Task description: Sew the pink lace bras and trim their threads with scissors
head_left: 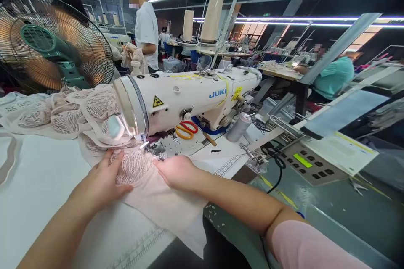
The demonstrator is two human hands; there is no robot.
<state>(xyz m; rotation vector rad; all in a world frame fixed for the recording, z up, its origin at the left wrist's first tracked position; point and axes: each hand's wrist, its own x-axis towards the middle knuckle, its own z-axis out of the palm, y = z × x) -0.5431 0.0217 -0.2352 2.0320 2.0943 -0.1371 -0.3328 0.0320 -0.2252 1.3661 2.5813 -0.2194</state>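
A pale pink lace garment piece [135, 166] lies under the needle end of a white sewing machine [170, 96], its plain cloth part draping over the table's front edge. My left hand [101, 176] rests on the lace's left side, thumb and fingers spread apart. To the right, my right hand [176, 171] pinches the edge of the same piece close to the presser foot [153, 148]; its fingertips are partly hidden. Red-and-orange-handled scissors [186, 129] lie on the machine bed, behind my right hand.
More lace pieces [63, 111] are heaped left of the machine. A large fan [47, 42] stands behind them. A grey thread spool [239, 127] and a control box [311, 162] are on the right. One person [147, 29] stands beyond the machine; another [334, 75] sits at right.
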